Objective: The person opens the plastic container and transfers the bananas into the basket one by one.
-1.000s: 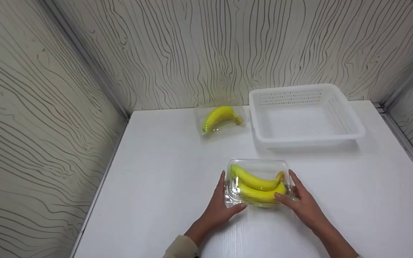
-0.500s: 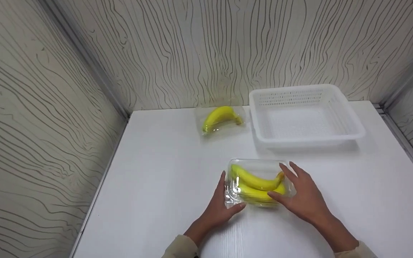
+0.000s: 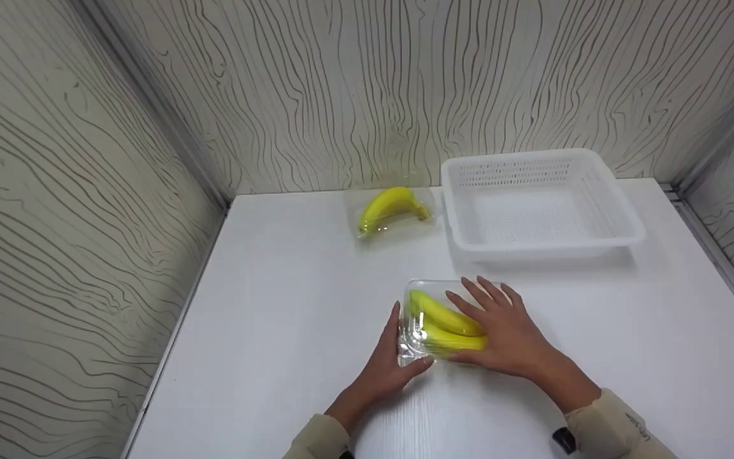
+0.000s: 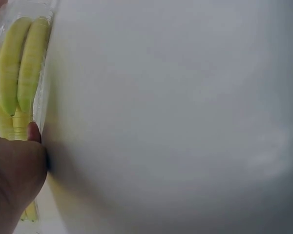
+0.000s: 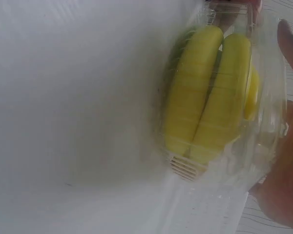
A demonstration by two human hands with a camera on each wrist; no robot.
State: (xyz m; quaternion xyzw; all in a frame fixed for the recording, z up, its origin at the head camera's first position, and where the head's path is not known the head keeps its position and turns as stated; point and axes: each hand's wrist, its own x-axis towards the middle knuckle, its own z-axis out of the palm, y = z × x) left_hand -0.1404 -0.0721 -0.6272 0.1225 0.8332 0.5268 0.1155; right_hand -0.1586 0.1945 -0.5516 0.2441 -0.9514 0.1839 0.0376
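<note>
A clear plastic clamshell box (image 3: 434, 286) with several yellow bananas (image 3: 446, 315) inside sits on the white table, its lid down over them. My left hand (image 3: 383, 366) rests around the box's near left corner, fingers straight along the left end and thumb at the front edge. Across the lid's right half spreads my right hand (image 3: 510, 331), its fingers extended toward the far edge and its thumb by the front. It hides the right ends of the bananas in the head view. The right wrist view shows the bananas (image 5: 195, 92) side by side through the box wall.
A second clear box with a banana (image 3: 392, 207) stands at the back, against the patterned wall (image 3: 316, 95). Right of it is a white perforated plastic basket (image 3: 548, 243) with nothing visible inside. Walls also border the table (image 3: 265, 287) at left and right.
My right hand has moved from the box's right end up and leftward onto the lid, fingers spreading. My left hand and the box have stayed nearly in place.
</note>
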